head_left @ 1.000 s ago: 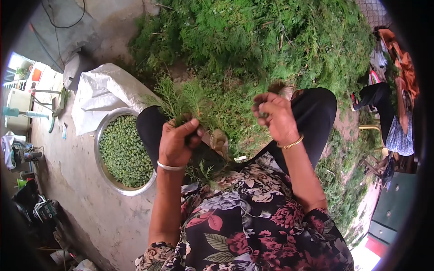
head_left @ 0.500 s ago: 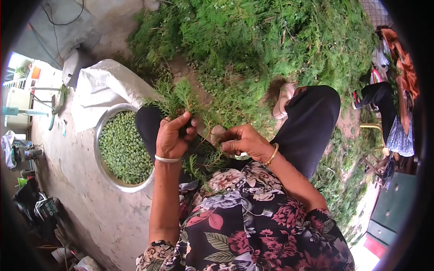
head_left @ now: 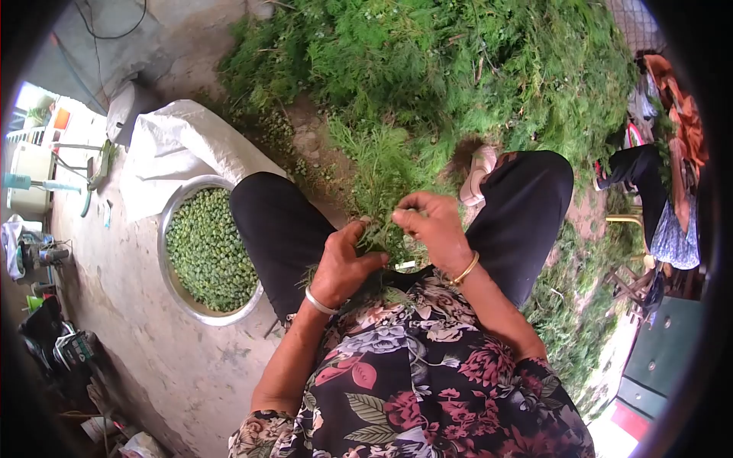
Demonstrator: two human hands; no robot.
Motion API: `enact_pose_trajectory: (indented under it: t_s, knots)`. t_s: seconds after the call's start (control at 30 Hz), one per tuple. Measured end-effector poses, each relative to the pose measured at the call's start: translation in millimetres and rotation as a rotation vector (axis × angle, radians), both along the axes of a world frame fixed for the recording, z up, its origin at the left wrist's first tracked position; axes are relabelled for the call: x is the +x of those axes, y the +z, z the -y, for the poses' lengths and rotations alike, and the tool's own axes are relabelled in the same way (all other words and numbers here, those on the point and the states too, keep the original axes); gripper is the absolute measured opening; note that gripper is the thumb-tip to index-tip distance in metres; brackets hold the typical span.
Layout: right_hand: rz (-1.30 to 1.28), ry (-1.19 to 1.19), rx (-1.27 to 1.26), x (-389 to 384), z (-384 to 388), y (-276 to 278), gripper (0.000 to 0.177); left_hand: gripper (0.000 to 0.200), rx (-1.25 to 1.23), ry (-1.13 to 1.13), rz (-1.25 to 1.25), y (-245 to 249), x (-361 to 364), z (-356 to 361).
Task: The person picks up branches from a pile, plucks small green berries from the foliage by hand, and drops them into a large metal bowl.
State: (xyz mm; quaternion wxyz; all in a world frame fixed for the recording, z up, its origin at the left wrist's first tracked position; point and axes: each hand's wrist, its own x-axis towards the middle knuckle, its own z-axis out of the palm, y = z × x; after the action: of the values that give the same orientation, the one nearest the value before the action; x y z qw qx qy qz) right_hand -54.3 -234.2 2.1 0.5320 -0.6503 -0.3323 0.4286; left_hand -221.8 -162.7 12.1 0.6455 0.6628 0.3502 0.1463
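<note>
I sit with black-trousered knees apart over a heap of green feathery sprigs [head_left: 427, 69]. My left hand [head_left: 345, 267] is closed around the stems of a green sprig bunch [head_left: 382, 191] held between my knees. My right hand [head_left: 431, 225] pinches the same bunch from the right, fingertips meeting the left hand's. A round metal basin [head_left: 169, 282] filled with small green buds sits on the concrete just left of my left knee.
A white sack [head_left: 175, 149] lies behind the basin. Concrete floor runs down the left, with clutter at its far left edge. Another person [head_left: 657, 175] sits at the right edge near a green metal box [head_left: 664, 351].
My left hand dropped from the raised sprig near the left knee to the middle of my lap. My right hand came in from the right knee to meet it on one bunch.
</note>
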Motion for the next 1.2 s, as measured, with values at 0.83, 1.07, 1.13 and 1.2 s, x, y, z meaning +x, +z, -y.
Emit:
enact_pose_trajectory:
  t_s: [0.83,1.07,1.13,1.2]
  knots:
    - [0.022,-0.053,-0.154,-4,-14,15,0.02,0.026,0.004,0.152,0.113,-7,-14,6]
    - [-0.081,-0.249,-0.123,-9,-11,-5,0.014,0.024,0.483,0.251,0.159,-24,0,16]
    - [-0.047,-0.309,-0.136,-6,-12,-11,0.012,0.025,0.499,0.236,0.128,-22,4,19]
    - [-0.098,-0.483,-0.174,10,-15,-8,0.01,0.025,0.47,0.21,0.084,-10,2,21]
